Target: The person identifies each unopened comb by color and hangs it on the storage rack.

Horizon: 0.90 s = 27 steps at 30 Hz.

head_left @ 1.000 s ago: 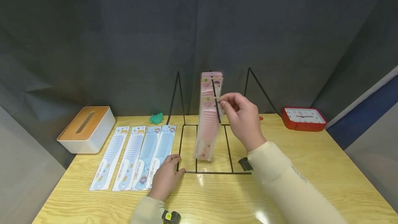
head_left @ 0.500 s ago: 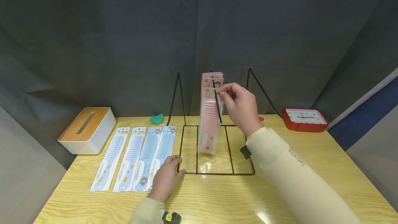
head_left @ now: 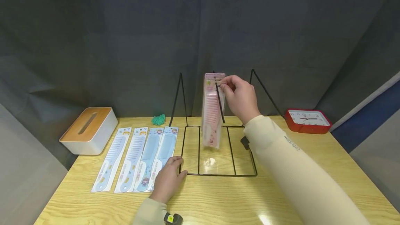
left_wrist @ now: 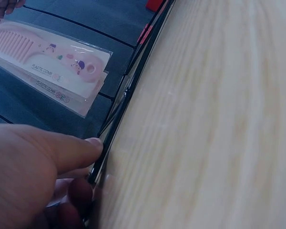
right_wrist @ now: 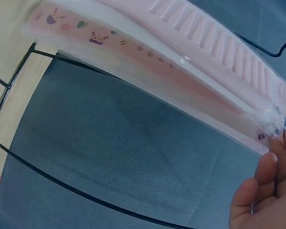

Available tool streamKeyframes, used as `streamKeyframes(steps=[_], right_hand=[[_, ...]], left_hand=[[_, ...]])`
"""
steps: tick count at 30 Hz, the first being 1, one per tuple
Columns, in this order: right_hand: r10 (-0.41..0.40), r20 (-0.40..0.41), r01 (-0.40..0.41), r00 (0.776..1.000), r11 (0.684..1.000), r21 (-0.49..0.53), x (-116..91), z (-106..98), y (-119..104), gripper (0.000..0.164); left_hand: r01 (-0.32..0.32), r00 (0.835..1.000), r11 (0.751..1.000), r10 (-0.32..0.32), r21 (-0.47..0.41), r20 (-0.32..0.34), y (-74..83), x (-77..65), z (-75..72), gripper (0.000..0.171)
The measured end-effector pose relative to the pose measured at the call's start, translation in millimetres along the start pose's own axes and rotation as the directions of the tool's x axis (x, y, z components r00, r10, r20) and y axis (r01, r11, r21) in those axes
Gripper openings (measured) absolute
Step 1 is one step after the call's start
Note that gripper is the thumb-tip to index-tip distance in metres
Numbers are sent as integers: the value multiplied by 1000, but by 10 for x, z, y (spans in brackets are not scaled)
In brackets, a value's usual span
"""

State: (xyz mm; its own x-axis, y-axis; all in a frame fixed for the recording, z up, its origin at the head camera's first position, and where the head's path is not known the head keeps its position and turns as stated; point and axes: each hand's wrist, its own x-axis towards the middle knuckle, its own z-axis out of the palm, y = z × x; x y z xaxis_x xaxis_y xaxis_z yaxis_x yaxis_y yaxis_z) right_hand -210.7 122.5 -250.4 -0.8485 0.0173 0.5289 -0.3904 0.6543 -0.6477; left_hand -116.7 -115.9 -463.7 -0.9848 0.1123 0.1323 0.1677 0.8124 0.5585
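My right hand [head_left: 242,96] pinches the top edge of a pink packaged comb [head_left: 211,117] between thumb and fingers. This pack hangs upright on the black prong of a wire display rack [head_left: 218,175], in front of at least one more pink pack whose top shows behind it. In the right wrist view my fingertips [right_wrist: 267,167] are at the comb pack's [right_wrist: 209,43] top end. My left hand [head_left: 168,180] holds the rack's front left corner. Its thumb [left_wrist: 86,150] lies on the black wire [left_wrist: 126,93] in the left wrist view, with the fingers curled below, partly hidden.
Several blue packaged combs [head_left: 134,160] lie in a row left of the rack. Behind them are a tissue box [head_left: 90,131] with a wooden lid and a green tangled bundle [head_left: 158,119]. A red clock [head_left: 307,121] stands at the right. Dark cloth [head_left: 125,44] hangs behind the table.
My right hand has moved the front pink comb pack up and back along the prong, close against the packs behind. The left hand has stayed at the rack's corner.
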Motion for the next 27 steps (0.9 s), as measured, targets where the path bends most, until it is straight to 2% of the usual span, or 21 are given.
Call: streamKeyframes(steps=[5, 14, 21, 27], right_hand=[[42, 5, -42, 999, 999, -5, 101, 41, 3, 14], [146, -10, -146, 989, 988, 52, 212, 93, -22, 16], [246, -58, -238, 968, 964, 115, 252, 83, -6, 15], [282, -79, -271, 956, 954, 125, 278, 48, -6, 17]], left_hand=[[1, 1000, 1000, -1, -4, 3, -1, 0, 8, 48], [7, 1000, 1000, -7, 1, -9, 13, 17, 3, 49], [8, 1000, 1000, -8, -22, 7, 42, -8, -2, 48], [2, 1000, 1000, -2, -13, -2, 65, -25, 18, 48]])
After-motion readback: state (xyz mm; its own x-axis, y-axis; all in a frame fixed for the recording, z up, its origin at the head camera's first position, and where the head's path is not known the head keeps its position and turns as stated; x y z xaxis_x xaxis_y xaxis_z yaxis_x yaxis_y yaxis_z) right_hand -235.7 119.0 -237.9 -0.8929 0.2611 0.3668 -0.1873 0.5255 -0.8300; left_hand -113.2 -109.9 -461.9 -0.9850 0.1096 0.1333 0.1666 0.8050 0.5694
